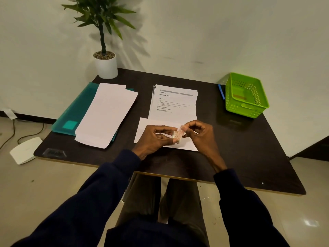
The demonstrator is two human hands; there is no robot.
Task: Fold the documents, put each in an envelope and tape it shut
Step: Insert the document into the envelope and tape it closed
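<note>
The person's dark-sleeved forearms reach from the bottom of the view over the near edge of the dark table [249,154], with both hands meeting just above a white envelope [142,128] that lies flat near that edge.

The left hand [154,139] comes in palm-inward with its fingers curled. Thumb and fingertips grasp a small pale tape roll [176,137], possibly in a clear dispenser; it is too small to tell. The tape roll sits at the tips of the left fingers, between the two hands and over the middle of the envelope.

The right hand [200,135] faces it, wrist bent and fingers bunched. Its thumb and forefinger pinch the loose tape end [182,129] just above and beside the tape roll.

Beyond the envelope, touching its far edge, lies a stack of printed documents [175,102]. To the left, a pile of blank envelopes [106,113] rests on a teal folder [74,111]. At the far right stands a green basket [246,106], with a blue pen [221,92] beside it. A potted plant [106,65] occupies the far left corner.
</note>
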